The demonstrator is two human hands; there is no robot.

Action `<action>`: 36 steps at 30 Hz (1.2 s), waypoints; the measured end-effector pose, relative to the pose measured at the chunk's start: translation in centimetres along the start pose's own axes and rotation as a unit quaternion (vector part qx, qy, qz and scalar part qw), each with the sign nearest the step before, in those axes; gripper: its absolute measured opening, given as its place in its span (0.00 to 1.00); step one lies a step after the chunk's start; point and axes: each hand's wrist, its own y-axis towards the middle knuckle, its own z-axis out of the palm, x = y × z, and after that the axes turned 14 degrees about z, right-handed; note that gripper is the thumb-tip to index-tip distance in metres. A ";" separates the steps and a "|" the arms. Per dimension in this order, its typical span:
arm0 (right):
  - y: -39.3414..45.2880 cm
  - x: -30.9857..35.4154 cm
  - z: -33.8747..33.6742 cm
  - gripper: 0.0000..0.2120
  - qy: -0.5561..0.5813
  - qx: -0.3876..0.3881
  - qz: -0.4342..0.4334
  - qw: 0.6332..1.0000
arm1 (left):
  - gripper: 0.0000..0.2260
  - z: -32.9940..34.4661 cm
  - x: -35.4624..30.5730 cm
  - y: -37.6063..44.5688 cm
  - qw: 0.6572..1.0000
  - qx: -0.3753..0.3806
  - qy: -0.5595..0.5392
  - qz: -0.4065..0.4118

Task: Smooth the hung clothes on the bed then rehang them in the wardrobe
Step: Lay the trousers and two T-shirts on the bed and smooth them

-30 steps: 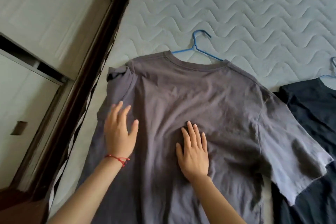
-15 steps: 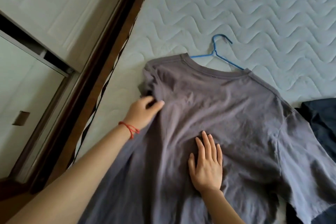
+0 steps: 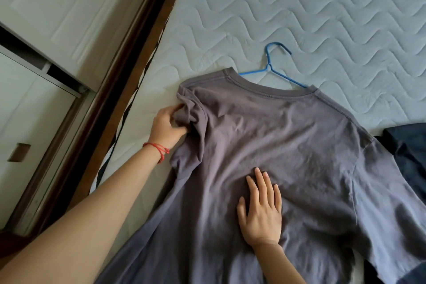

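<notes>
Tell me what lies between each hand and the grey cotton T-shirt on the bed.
Nothing visible does. The left hand already pinches the bunched sleeve of the grey cotton T-shirt, and the right hand lies flat on it.

A dark wooden bed frame runs diagonally along the mattress's left edge. A black and white striped strip shows between the frame and the mattress. A red string bracelet circles a wrist. A small square brown recess sits in a pale panel at the far left. A dark gap shows between the pale panels above it.
</notes>
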 end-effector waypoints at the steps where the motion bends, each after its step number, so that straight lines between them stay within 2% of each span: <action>1: 0.0 0.0 0.0 0.23 -0.001 0.001 0.000 1.000 | 0.29 0.0 -0.3 0.1 1.000 0.020 0.002 0.002; 3: 0.0 0.0 0.0 0.23 -0.004 0.004 0.001 1.000 | 0.30 0.0 -0.5 0.0 0.999 0.047 0.010 -0.002; 5: 0.0 0.0 -0.1 0.23 -0.003 0.007 0.002 1.000 | 0.22 0.1 -0.1 -0.4 0.999 0.028 0.028 -0.012; 7: -0.1 0.0 -0.1 0.23 -0.001 0.009 0.004 1.000 | 0.13 -0.3 0.0 -0.7 0.998 -0.042 0.010 -0.048; 10: -0.1 0.1 -0.2 0.23 0.001 0.010 0.004 1.000 | 0.11 -3.0 0.6 -0.5 0.979 -0.160 -0.067 -0.106; 13: 0.0 0.1 -0.2 0.23 0.004 0.008 0.003 1.000 | 0.08 -7.6 2.7 0.0 0.942 -0.278 -0.106 -0.153; 17: -0.1 0.0 -0.1 0.23 0.003 0.008 0.004 1.000 | 0.11 -11.1 5.4 -0.4 0.927 -0.337 -0.048 -0.160; 21: -0.1 0.0 -0.1 0.23 0.001 0.004 0.004 1.000 | 0.16 -12.1 7.7 -0.5 0.928 -0.306 -0.095 -0.191; 24: -0.1 0.1 -0.1 0.23 -0.001 0.000 0.005 1.000 | 0.09 -13.3 8.1 0.0 0.940 -0.272 -0.086 -0.188; 27: -0.1 0.0 -0.1 0.23 -0.003 -0.001 0.005 1.000 | 0.14 -15.1 7.2 0.4 0.951 -0.272 0.074 -0.130; 28: -0.1 0.0 -0.1 0.23 -0.002 -0.002 0.004 1.000 | 0.16 -15.5 6.7 0.4 0.940 -0.290 0.133 -0.119; 30: -0.2 0.0 -0.1 0.23 0.000 -0.003 0.004 1.000 | 0.17 -15.8 6.0 0.1 0.925 -0.321 0.175 -0.101; 33: -0.3 0.1 -0.2 0.22 0.000 -0.003 0.004 1.000 | 0.21 -15.0 6.6 -0.7 0.927 -0.295 0.183 -0.140; 36: -0.3 0.2 -0.4 0.23 -0.001 0.000 0.007 1.000 | 0.26 -12.8 8.0 -2.2 0.938 -0.191 0.157 -0.241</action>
